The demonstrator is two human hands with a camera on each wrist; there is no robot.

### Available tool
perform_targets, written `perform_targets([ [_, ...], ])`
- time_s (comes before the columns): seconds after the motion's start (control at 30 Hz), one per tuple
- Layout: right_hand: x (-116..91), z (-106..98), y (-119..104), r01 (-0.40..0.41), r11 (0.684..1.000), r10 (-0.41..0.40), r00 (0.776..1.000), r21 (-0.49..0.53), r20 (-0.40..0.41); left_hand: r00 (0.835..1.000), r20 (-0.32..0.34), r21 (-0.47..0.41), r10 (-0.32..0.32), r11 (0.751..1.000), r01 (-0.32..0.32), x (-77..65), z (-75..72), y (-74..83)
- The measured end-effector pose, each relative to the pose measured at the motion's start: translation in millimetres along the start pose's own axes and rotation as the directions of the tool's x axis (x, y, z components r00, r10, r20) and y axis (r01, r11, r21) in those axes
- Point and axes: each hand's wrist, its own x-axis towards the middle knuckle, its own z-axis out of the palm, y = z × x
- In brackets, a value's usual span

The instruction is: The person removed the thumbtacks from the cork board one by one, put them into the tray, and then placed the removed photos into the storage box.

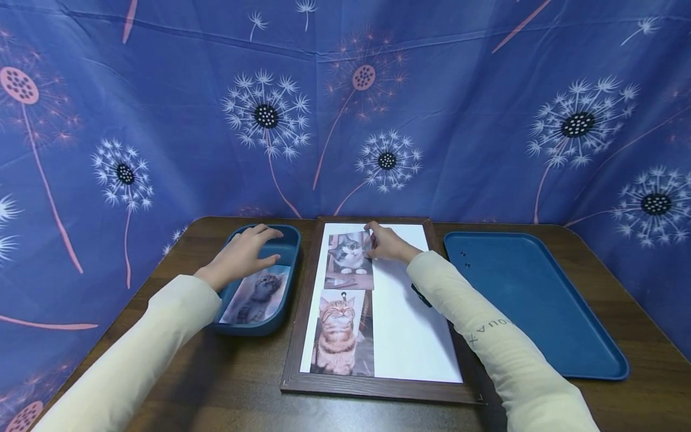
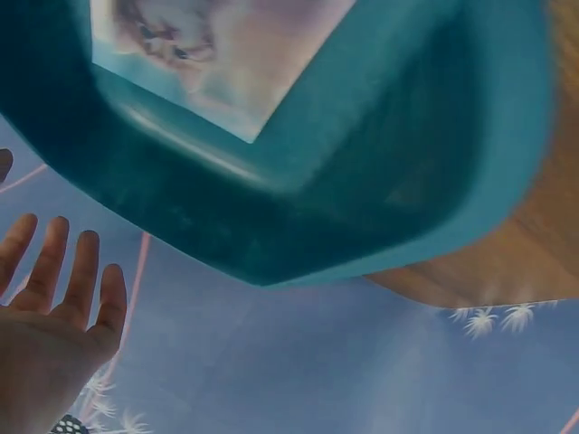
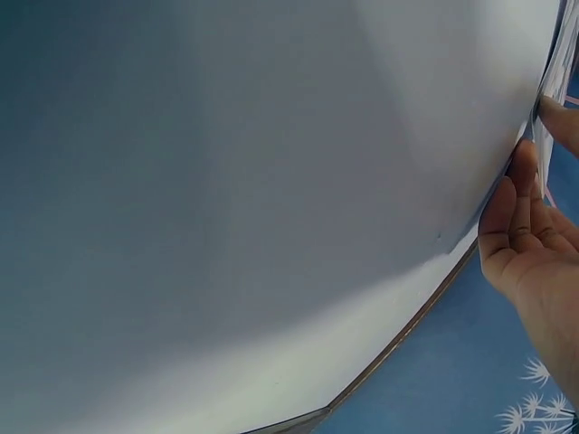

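Note:
A wood-framed white board point(image 1: 415, 336) lies on the table. Its left side carries two cat photos: a grey-and-white cat photo point(image 1: 349, 264) at the top and an orange cat photo point(image 1: 340, 342) below it, with a small shiny piece point(image 1: 343, 296) at the orange one's top edge. My right hand point(image 1: 390, 243) pinches the right edge of the grey-and-white cat photo between thumb and fingers. Over the blue bin point(image 1: 294, 240) hovers my left hand point(image 1: 240, 255), fingers spread and loosely bent, holding nothing. A kitten photo point(image 1: 261, 297) lies inside that bin.
Right of the board lies a flat blue tray point(image 1: 540, 300), with a few small dark pieces point(image 1: 464, 258) near its upper left corner. Behind the brown table point(image 1: 248, 384) hangs a blue dandelion-print cloth point(image 1: 459, 120).

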Motion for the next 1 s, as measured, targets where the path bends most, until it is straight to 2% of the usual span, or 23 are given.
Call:
perform_targets([
  [0.27, 0, 2, 0, -0.004, 1.0, 0.004, 1.0, 0.02, -0.01, 0.999, -0.02, 0.013, -0.037, 0.999, 0.037, -10.0, 2.4, -16.1],
  [0.5, -1, 2, -1, -0.002, 1.0, 0.002, 1.0, 0.003, -0.031, 0.996, -0.032, 0.01, -0.083, 0.996, 0.083, -18.6, -1.8, -27.4],
  [0.9, -3, 1, -1, -0.004, 1.0, 0.005, 0.998, 0.025, -0.065, 0.979, -0.077, -0.016, -0.188, 0.982, 0.187, -30.8, -8.0, -49.0],
  [1.0, -3, 1, -2, -0.004, 0.999, 0.007, 0.997, 0.041, -0.071, 0.973, -0.068, -0.033, -0.219, 0.975, 0.218, -32.6, -8.4, -53.6],
])
